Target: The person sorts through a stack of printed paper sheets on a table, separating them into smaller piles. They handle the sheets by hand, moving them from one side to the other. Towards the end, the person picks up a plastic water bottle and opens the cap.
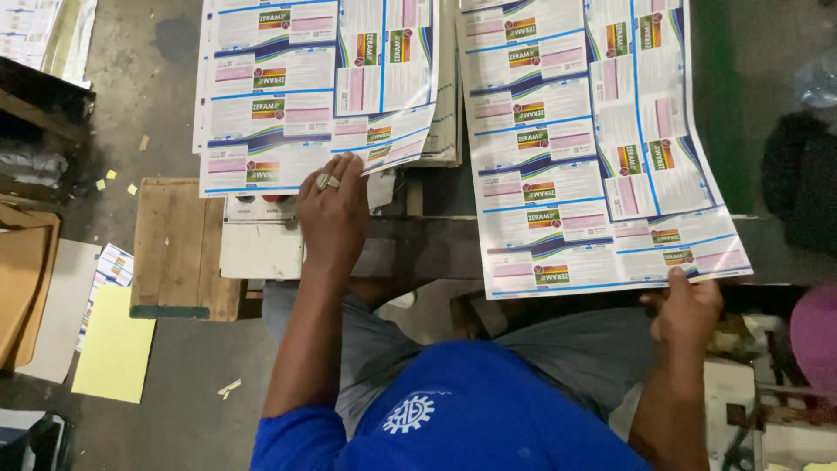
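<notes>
Left hand (333, 214) lay flat and open, fingertips on the near edge of the left printed-sheet stack (288, 96). Right hand (686, 312) pinched the near edge of the right printed sheet (593, 157), which overhung the workbench (418, 249).

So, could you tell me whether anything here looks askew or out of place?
The left stack of printed sheets is uneven: its top sheets sit skewed, with corners fanning out near the left hand. The right sheet, held by the right hand, lies tilted. Paper scraps litter the floor.

Blue shirt with white gear emblem, grey trousers, 1 ring
</notes>
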